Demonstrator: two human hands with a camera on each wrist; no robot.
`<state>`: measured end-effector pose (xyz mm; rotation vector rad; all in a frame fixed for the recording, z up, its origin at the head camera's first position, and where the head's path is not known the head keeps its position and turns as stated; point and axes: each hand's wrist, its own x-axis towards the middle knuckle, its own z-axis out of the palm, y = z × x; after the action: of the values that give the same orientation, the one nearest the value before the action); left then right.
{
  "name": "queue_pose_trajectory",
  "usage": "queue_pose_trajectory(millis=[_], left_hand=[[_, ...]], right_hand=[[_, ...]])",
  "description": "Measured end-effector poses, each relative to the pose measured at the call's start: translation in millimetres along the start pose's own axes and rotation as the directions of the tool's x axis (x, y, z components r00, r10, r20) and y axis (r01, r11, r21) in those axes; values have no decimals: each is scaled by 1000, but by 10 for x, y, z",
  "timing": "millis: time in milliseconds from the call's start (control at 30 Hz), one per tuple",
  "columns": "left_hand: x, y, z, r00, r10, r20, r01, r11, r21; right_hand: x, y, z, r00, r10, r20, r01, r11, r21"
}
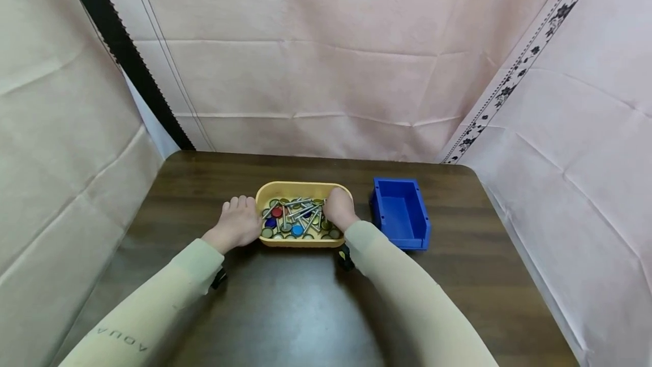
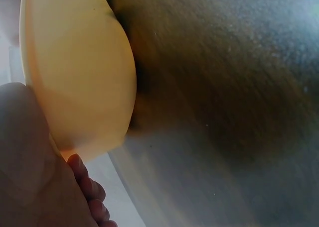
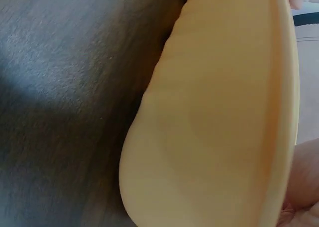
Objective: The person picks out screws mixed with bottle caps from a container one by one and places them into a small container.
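Note:
A yellow tray point(image 1: 300, 243) on the table holds a mix of bottle caps point(image 1: 297, 230), in red, blue and gold tones, and long silver screws or bolts point(image 1: 307, 210). My left hand point(image 1: 236, 222) rests against the tray's left end. Its fingers point forward along the outside, and in the left wrist view the thumb point(image 2: 17, 107) lies at the rim. My right hand point(image 1: 340, 208) reaches over the right end into the tray. Its fingertips are hidden from the head view, and the tray wall blocks most of the right wrist view, so anything between them cannot be seen.
A blue open bin point(image 1: 402, 214) stands just right of the tray, close to my right forearm. The dark wooden table point(image 1: 285, 304) has rounded far corners. Pale cloth point(image 1: 326, 72) hangs behind it and along both sides.

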<state>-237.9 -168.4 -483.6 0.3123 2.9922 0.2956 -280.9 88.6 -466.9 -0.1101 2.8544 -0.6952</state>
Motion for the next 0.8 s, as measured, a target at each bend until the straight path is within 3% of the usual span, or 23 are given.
queue_pose_trajectory(millis=[533, 800], left_hand=[[-5, 32, 34, 1000, 0, -30, 0, 1000, -6], [-11, 36, -12, 999, -7, -33, 9, 998, 57]], right_hand=[[80, -49, 109, 999, -14, -51, 7, 991, -130], [126, -94, 101, 1000, 10, -1, -10, 992, -125]])
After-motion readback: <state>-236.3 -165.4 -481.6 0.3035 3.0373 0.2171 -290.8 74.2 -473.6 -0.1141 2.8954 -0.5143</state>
